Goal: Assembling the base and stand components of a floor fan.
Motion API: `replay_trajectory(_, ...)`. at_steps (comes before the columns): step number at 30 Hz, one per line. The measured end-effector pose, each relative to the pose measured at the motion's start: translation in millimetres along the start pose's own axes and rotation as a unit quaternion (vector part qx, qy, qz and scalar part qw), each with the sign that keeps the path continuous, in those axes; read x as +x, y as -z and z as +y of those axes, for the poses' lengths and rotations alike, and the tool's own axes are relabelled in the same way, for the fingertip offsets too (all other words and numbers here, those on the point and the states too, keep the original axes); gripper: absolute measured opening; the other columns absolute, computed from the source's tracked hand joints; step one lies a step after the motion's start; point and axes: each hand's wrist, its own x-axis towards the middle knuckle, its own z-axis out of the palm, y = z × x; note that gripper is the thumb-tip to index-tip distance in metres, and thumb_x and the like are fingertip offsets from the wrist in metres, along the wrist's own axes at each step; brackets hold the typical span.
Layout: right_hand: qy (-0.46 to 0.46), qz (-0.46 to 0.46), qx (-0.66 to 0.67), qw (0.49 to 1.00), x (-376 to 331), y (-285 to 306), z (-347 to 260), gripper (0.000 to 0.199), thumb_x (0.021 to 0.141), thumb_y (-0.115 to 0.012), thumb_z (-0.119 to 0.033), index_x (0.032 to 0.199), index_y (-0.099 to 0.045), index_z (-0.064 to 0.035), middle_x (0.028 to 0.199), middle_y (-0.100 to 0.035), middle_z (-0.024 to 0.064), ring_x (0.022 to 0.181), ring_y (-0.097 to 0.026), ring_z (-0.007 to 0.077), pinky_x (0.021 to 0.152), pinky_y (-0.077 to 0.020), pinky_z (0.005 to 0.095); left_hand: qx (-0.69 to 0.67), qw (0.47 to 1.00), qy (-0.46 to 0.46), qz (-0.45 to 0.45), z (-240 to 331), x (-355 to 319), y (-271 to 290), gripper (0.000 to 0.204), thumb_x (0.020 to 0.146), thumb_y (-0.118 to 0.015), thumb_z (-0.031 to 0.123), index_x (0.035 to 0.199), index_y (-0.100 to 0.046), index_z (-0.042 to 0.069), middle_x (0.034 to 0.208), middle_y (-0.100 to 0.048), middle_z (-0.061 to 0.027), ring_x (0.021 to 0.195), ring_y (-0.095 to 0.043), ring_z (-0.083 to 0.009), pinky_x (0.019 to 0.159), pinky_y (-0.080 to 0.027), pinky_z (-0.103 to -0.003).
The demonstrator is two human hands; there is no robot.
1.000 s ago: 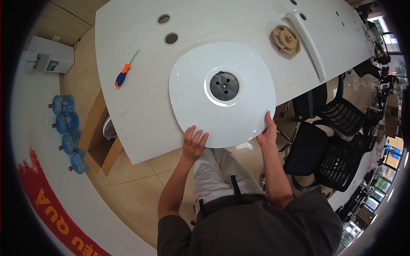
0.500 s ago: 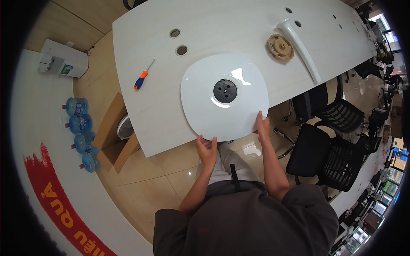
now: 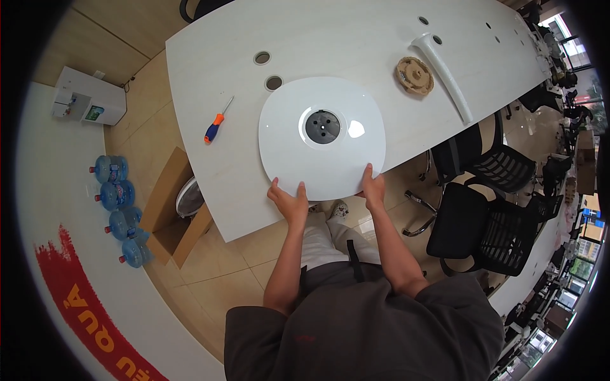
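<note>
A glossy white fan base [image 3: 286, 143], a rounded square plate, lies on the white table [image 3: 210, 184] near its front edge. In its middle sits a dark round recess [image 3: 323, 127] with several small holes. My left hand [image 3: 290, 204] holds the plate's near left edge, thumb on the top surface and the other fingers partly hidden. At the near right corner my right hand [image 3: 375, 189] grips the rim, its thumb on top and its fingers under the plate. Left of the plate rests a screwdriver [image 3: 215, 126] with an orange and blue handle.
Farther right on the table are a brown moulded pulp piece [image 3: 415, 77] and a white wrapped tube [image 3: 448, 79]. An open cardboard box [image 3: 162, 209] holding a round grille [image 3: 189, 198] stands left. Black office chairs [image 3: 460, 219] crowd the right; blue water bottles [image 3: 117, 195] line the wall.
The fan base has shifted a little to the left on the table. My left hand has moved left and forward along its edge; my right hand has gone left with the plate.
</note>
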Motion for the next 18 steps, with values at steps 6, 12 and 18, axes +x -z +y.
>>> replay_trajectory(6,-0.048,-0.021,0.017,0.998,-20,-40,-14,0.064,0.092,-0.055,-0.046,0.110,-0.047,0.0155,0.101,-0.060,0.0278,0.078,-0.069,0.0337,0.053,-0.0614,0.0435,0.026,0.999,0.001,0.032,-10,44,15,0.072,0.077,-0.075,0.014,0.133,-0.034,-0.002,0.130,-0.034,-0.0233,0.119,-0.041,-0.0416,0.101,-0.037,-0.047)
replay_trajectory(12,-0.055,-0.056,0.009,0.997,-33,-52,-11,0.059,0.092,-0.057,-0.042,0.107,-0.043,0.0134,0.092,-0.061,0.0264,0.067,-0.069,0.0313,0.052,-0.0608,0.0393,0.067,0.997,-0.004,0.032,-22,61,31,0.069,0.077,-0.076,0.016,0.131,-0.037,-0.001,0.132,-0.037,-0.0207,0.119,-0.041,-0.0413,0.100,-0.037,-0.048)
replay_trajectory(18,-0.063,-0.165,0.000,0.984,-11,-10,-6,0.052,0.091,-0.060,-0.037,0.110,-0.044,0.0082,0.088,-0.062,0.0201,0.064,-0.069,0.0274,0.053,-0.0591,0.0373,-0.005,0.999,-0.016,0.029,-39,55,18,0.064,0.078,-0.074,0.017,0.128,-0.038,-0.003,0.129,-0.039,-0.0227,0.117,-0.043,-0.0395,0.101,-0.037,-0.045)
